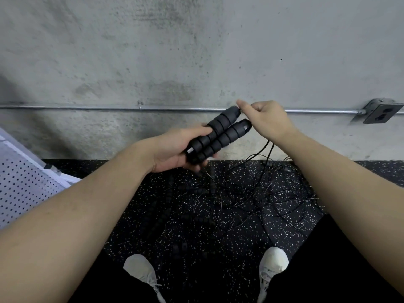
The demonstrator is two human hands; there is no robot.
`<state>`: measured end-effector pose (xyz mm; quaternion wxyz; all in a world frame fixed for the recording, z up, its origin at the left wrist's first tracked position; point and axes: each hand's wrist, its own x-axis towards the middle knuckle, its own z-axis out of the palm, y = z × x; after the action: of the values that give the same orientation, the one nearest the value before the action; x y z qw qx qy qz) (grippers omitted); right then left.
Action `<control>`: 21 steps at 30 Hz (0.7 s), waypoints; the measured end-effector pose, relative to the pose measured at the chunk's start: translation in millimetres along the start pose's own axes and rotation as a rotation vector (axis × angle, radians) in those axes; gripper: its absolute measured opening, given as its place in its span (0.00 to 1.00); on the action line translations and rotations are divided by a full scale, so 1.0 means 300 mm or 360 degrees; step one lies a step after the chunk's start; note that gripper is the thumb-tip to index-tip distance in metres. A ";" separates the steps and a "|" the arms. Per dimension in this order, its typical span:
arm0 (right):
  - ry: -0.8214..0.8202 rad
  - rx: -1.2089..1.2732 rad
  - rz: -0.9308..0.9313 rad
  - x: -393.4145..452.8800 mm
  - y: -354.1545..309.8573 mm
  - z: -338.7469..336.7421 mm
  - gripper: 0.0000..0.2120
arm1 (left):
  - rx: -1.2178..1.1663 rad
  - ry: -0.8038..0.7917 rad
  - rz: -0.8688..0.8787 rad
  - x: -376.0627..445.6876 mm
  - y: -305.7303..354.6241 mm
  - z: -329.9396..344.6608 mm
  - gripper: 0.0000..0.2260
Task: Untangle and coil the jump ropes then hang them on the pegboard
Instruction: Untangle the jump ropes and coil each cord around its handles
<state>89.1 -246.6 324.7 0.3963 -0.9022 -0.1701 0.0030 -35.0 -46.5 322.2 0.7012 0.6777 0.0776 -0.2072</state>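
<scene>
Left hand (175,149) grips two black handles (218,136); right hand (264,119) pinches their tips.

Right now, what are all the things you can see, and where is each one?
Handles: two, black, ridged, side by side in the left hand.
Cord: thin, black, hanging below the right hand toward the floor.
Rope tangle: black, count unclear, on the floor.
Floor: black, white-speckled.
Wall: grey concrete, ahead.
Pipe: one, metal, along the wall.
Outlet box: one, grey, right.
Pegboard: one, white, left.
Shoes: two, white, bottom.
Left hand: grips the handles.
Right hand: pinches at the handle tips.
</scene>
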 end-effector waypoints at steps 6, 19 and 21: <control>-0.0204 0.0470 0.0160 0.017 0.017 0.009 0.18 | -0.0258 0.0642 0.0458 0.070 -0.007 -0.010 0.09; -0.0720 0.0104 -0.0404 -0.084 -0.131 0.153 0.16 | -0.0880 0.0844 0.0378 0.147 0.019 0.046 0.15; -0.0743 0.0093 -0.0430 -0.081 -0.136 0.160 0.15 | -0.0883 0.0821 0.0383 0.152 0.014 0.046 0.12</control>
<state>47.1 -194.3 317.7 0.3690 -0.8344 -0.3756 0.1628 5.2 -68.7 309.1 0.8345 0.4965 0.2243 0.0823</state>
